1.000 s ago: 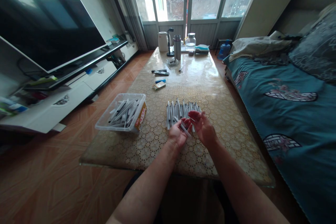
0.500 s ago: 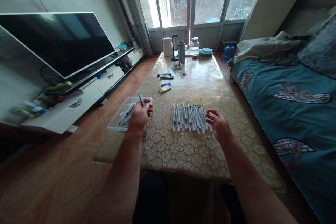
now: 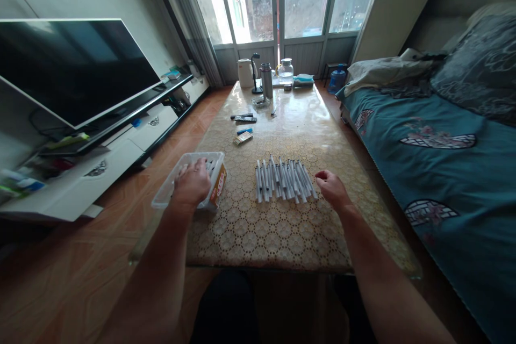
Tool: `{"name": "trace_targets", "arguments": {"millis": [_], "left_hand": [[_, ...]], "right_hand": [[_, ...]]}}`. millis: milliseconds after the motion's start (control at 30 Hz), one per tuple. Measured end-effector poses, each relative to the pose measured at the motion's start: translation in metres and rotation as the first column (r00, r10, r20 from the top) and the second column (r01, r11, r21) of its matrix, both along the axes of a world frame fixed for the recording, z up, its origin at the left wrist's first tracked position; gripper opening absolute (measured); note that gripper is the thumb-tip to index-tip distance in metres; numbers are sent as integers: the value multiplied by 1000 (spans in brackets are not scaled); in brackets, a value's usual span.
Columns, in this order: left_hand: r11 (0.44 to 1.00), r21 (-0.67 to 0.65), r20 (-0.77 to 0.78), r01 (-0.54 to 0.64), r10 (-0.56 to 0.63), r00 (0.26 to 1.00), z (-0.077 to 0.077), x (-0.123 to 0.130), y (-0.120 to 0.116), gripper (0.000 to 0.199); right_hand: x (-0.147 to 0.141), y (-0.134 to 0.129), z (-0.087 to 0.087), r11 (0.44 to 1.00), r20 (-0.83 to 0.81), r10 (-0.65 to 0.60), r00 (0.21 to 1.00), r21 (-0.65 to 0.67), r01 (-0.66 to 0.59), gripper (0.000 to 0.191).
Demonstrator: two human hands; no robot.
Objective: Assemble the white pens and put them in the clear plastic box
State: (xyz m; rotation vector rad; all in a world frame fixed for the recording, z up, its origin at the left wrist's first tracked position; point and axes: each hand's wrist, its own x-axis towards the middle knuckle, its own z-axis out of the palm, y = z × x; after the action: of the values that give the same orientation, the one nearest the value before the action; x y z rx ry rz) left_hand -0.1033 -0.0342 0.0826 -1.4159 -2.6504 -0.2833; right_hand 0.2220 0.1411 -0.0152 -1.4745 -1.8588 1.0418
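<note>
My left hand (image 3: 192, 181) reaches into a clear plastic box (image 3: 161, 197) with an orange label at the table's left edge. Its fingers point down among the pens in the box, and their tips are hidden, so its grip cannot be made out. A row of several white pens with dark ends (image 3: 284, 180) lies side by side on the table (image 3: 258, 236). Just right of that row is my right hand (image 3: 331, 187), its fingers curled together; anything inside them is hidden from view.
Beyond the pens lie a small yellowish box (image 3: 243, 138), a blue item (image 3: 244, 131) and a dark remote (image 3: 245, 119). Farther back stand a steel flask (image 3: 266, 80), a white kettle (image 3: 245, 73) and a glass jug (image 3: 286, 71). A bed (image 3: 435, 145) is on the right.
My left hand, which held a pen above the box's right side, has moved left and down into the box. My right hand's fingers have closed. The view has shifted slightly.
</note>
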Motion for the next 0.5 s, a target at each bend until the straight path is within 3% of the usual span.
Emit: {"name": "trace_targets", "arguments": {"millis": [100, 200, 267, 367, 433, 500], "left_hand": [[969, 224, 76, 103, -123, 989, 18, 54, 6, 40], [865, 494, 332, 84, -278, 901, 22, 115, 14, 31], [797, 604, 557, -28, -396, 730, 9, 149, 20, 24], [785, 599, 755, -158, -488, 439, -27, 178, 30, 17], [791, 577, 802, -202, -501, 325, -51, 184, 37, 14], [822, 533, 835, -202, -473, 280, -69, 182, 44, 12]], "right_hand": [[-2, -1, -6, 995, 277, 75, 958, 45, -91, 20], [-5, -2, -12, 989, 473, 109, 874, 35, -142, 19], [-7, -3, -14, 987, 548, 111, 829, 34, -155, 21], [-9, -3, -15, 986, 588, 120, 800, 24, -166, 24], [-11, -5, -14, 987, 597, 126, 792, 6, -162, 25], [-13, -7, -12, 987, 612, 137, 779, -17, -159, 26]]}}
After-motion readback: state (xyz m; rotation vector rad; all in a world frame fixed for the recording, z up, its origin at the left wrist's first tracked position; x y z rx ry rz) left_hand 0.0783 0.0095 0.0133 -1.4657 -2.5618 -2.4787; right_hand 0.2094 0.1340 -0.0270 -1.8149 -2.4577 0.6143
